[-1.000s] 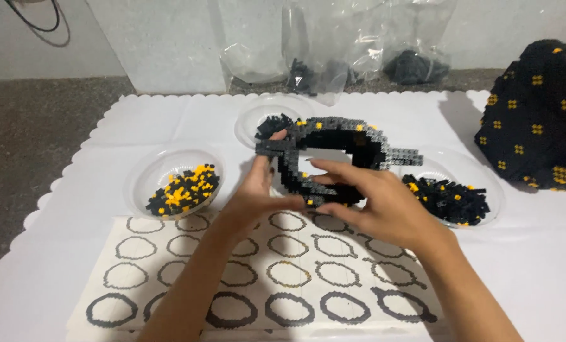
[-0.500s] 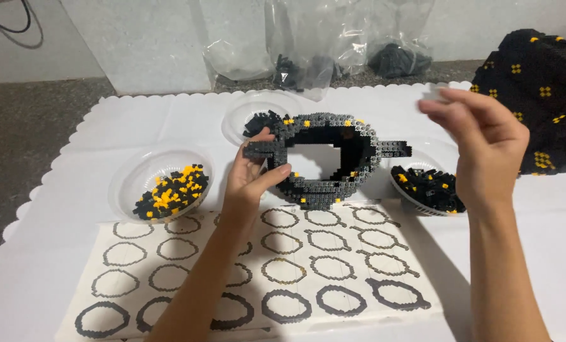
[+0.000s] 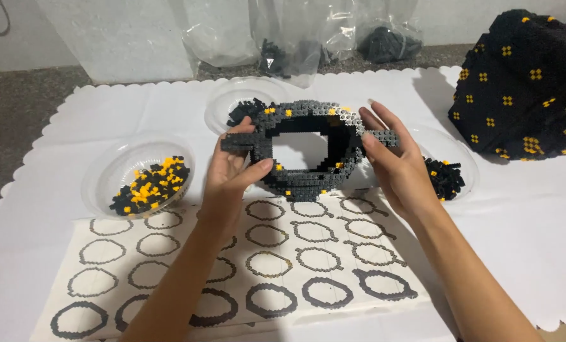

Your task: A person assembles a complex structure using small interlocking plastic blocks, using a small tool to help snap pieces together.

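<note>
A thick ring of small black and grey bricks (image 3: 308, 183) with a few yellow dots is held upright above the table, its hole facing me. My left hand (image 3: 232, 171) grips its left side, thumb in front and fingers behind, by a grey strip that sticks out. My right hand (image 3: 397, 164) is on the ring's right side. Its thumb presses the front and its straight fingers lie behind, near a second grey strip.
A paper sheet (image 3: 276, 253) printed with rows of ring outlines lies under my arms. Clear bowls hold loose bricks: yellow and black at the left (image 3: 105, 171), black at the back (image 3: 232, 101) and right (image 3: 463, 168). A large black brick build (image 3: 523, 88) stands far right, with plastic bags (image 3: 283, 38) behind.
My right hand, raised off to the right half a second ago, has come back onto the ring's right side. My left hand has kept hold of the ring throughout.
</note>
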